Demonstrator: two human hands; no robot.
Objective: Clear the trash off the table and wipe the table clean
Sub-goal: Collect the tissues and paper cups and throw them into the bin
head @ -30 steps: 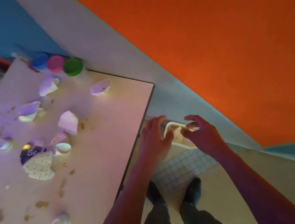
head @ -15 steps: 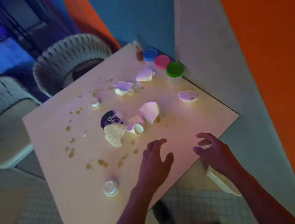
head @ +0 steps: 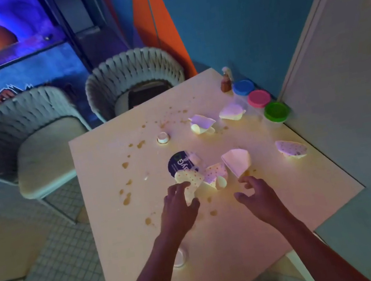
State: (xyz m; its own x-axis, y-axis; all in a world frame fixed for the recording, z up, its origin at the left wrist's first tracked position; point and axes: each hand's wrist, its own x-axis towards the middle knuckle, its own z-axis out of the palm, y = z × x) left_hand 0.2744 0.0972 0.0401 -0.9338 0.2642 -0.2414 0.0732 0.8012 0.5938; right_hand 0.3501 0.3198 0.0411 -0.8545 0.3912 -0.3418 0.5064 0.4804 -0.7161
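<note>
The worktop (head: 299, 195) is cream with brown stains (head: 126, 199). Lids are blue (head: 243, 87), pink (head: 258, 99) and green (head: 276, 112). Paper scraps (head: 291, 148) are white with dots. The walls are orange and teal.

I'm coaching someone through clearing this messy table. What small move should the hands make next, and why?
Probably close the left hand on the dotted paper scrap under its fingertips. Both hands are open, the right hand hovers just short of the folded white paper, and the brown spots cannot be wiped until the scraps are gone.
</note>
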